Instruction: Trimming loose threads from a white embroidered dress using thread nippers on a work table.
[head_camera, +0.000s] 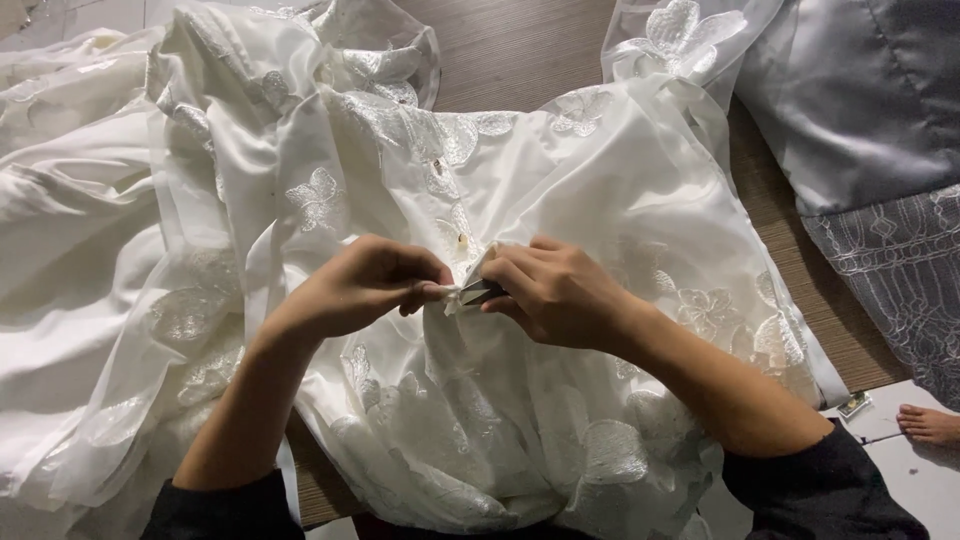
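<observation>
We hold the white garment (560, 180) spread flat across the wooden worktop (520, 50), so that the section under work lies directly below the head camera. Our left hand (350, 285) pinches a small fold of the fabric between thumb and fingertips; this grip is closed on the cloth and appears to draw it taut toward the centre. Our right hand (555, 290) meets it from the opposite side, its grip closed around a small dark metal tool (478, 292), probably a thread snip or seam ripper; the exact type cannot be confirmed, because the fingers cover most of it. The tool tip touches the pinched fold, just beside the left thumb.

The garment consists of a smooth, satin-like base under a sheer overlay carrying raised floral lace appliqués (318, 198). It drapes in soft, irregular folds toward the left edge. A grey garment (860, 110) with embroidered mesh trim lies at the right, apart from both hands.
</observation>
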